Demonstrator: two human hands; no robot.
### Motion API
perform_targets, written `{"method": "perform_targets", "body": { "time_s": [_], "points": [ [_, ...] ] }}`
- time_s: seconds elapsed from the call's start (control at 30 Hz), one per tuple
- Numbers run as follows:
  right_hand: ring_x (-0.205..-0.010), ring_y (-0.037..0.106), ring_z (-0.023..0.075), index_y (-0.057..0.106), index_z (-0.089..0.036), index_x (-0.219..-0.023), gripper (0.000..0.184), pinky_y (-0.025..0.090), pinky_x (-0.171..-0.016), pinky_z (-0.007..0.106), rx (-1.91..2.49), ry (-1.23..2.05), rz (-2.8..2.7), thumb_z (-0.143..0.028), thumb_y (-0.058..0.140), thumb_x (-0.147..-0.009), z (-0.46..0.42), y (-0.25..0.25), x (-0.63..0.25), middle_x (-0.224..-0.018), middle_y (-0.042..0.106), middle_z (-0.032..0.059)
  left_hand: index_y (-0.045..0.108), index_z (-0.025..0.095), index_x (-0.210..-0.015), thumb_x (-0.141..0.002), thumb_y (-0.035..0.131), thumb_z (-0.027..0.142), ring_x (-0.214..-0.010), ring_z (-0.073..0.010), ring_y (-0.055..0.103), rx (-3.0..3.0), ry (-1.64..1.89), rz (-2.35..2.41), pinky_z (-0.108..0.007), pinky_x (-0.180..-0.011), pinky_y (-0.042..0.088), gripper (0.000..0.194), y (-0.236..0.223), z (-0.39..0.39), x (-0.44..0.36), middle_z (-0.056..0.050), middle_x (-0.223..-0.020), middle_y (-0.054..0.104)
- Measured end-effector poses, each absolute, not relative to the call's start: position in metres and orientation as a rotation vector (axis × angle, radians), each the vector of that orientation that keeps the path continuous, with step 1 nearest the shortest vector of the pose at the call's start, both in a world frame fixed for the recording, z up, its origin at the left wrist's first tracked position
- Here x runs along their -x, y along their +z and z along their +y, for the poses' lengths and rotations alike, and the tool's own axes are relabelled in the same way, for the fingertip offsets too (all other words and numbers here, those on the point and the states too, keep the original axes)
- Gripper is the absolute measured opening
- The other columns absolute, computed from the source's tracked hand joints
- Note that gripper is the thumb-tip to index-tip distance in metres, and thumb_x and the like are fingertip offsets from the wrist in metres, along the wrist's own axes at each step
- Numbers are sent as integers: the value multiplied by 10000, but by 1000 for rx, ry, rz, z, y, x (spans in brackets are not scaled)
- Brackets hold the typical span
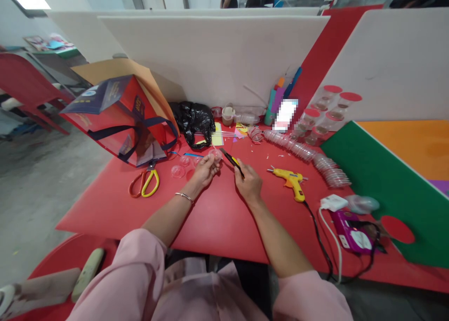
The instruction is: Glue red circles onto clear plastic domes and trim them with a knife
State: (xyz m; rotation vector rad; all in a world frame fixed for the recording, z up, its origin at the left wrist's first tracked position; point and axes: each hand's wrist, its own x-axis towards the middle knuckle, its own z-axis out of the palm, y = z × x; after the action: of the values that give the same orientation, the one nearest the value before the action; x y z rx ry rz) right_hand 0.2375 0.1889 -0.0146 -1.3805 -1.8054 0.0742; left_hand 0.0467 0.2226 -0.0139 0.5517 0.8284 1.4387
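Note:
Over the middle of the red table (217, 218), my left hand (207, 170) pinches a small clear plastic lid (215, 153), its fingers closed. My right hand (248, 180) is wrapped round a yellow-and-black utility knife (233, 161), whose blade end points at the lid; whether the two touch I cannot tell. Several similar clear round pieces (178, 171) lie just left of my left hand. Scissors (144, 183) with one red and one yellow handle lie further left. To the right of my right hand rests a yellow glue gun (290, 180) with a black cord.
A red gift bag (122, 120) and a black plastic bag (194, 122) stand at the back left. A row of stacked clear cups (298, 148) runs along the right. Red-lidded jars (328, 108), a purple box (352, 232) with cables and a green board (386, 195) are beyond it.

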Motion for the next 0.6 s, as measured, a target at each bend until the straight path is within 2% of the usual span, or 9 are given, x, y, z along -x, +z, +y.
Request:
{"method": "perform_targets", "body": {
  "time_s": [0.2,0.6],
  "points": [
    [-1058,742,198,663,-230,-1409,410,561,-948,310,1258,123,-1772,-376,499,-1063,187,-13,-241,-1210,779,98,666,148,-913,-813,871,440,-650,-88,667,-596,1437,813,-202,-629,549,371,-17,222,-46,-29,-811,718],
    [-965,757,224,694,-268,-1383,396,581,-859,319,1397,115,-1702,-409,535,-1050,193,-17,-238,-1116,795,85,676,163,-892,-760,906,470,-674,-134,703,-681,1399,744,-232,-640,559,406,-24,221,-44,-27,-745,723]
  ]
}}
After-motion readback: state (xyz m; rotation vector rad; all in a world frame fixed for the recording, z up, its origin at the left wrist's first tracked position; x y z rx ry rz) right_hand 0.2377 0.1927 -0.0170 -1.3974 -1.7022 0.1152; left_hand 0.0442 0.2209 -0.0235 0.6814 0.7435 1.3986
